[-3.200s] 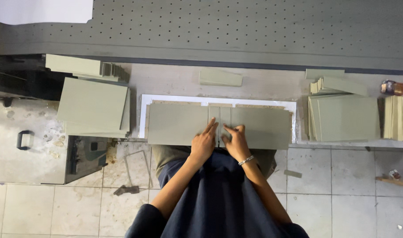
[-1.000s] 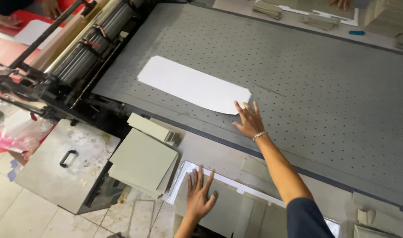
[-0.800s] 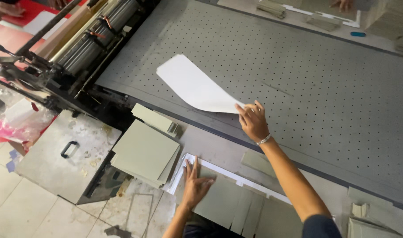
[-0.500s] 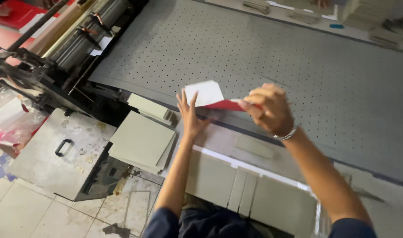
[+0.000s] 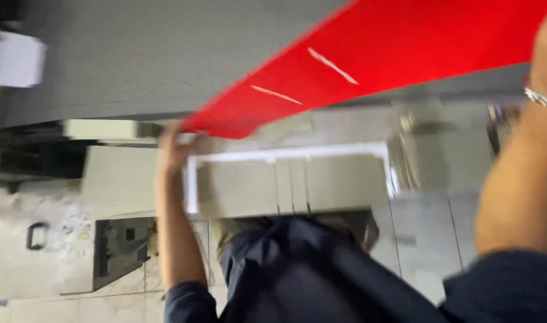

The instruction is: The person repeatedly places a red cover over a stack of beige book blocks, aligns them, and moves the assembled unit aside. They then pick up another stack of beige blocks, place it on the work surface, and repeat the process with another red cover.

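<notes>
Frame quality: we note heavy motion blur throughout; fine detail is unreliable.

Red sheet (image 5: 369, 66): a large red sheet with two pale slits, held in the air above the bench (image 5: 136, 66). Its long axis runs diagonally, from the lower-left tip near frame centre-left up to the upper-right corner.

Left hand (image 5: 175, 149): raised beneath the sheet's lower-left tip. We judge its fingers closed on that tip, though blur hides the exact pinch.

Right hand: out of frame at the upper right. Only the forearm and a wrist bracelet (image 5: 542, 97) show, so we cannot tell the state of its fingers. The sheet's far end leads toward it.

Governing relation: the sheet extends up and to the right from the left hand; the left hand is the nearer one to the visible end, the right being at the unseen end.

Below the sheet: a grey board in a white frame (image 5: 288, 179) lies on the lower ledge, directly under the span between the two arms.

Surroundings: stacked grey boards (image 5: 118, 179) at left; tiled floor (image 5: 34, 263) beneath.
</notes>
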